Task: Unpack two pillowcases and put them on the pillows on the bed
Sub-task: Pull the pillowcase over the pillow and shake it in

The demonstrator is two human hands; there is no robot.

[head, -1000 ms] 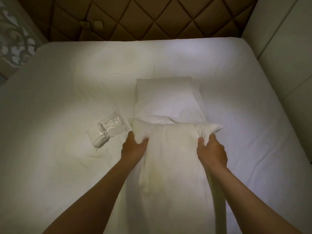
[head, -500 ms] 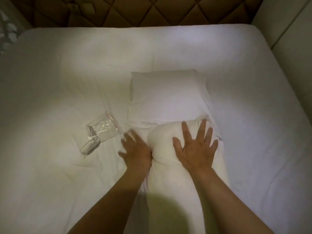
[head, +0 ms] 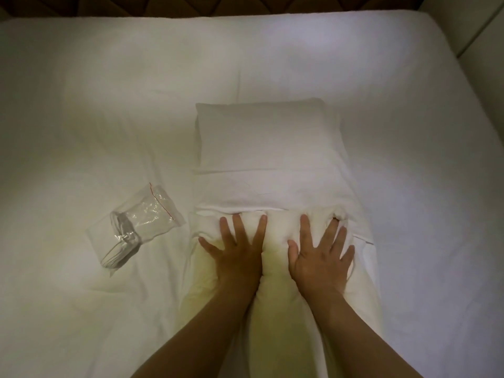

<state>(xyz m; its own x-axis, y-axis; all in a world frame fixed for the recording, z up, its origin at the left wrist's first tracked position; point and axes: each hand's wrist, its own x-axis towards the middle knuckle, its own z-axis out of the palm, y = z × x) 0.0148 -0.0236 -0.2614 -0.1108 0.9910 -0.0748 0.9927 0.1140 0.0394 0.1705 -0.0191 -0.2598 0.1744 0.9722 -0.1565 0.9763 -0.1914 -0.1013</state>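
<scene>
The near pillow (head: pixel 275 241) lies mid-bed, touching the cased far pillow (head: pixel 267 132). The left hand (head: pixel 237 257) and right hand (head: pixel 319 260) press it flat, fingers (head: pixel 305 227) spread, gripping nothing. It looks like the second casing is being finished; next its corners probably need tugging square. A clear bag (head: pixel 136 225) lies to the left.

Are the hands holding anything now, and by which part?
Nothing is held. The left hand and right hand press flat, fingers spread, on the near pillow.

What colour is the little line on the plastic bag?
Red; the plastic bag shows best in head view.
</scene>
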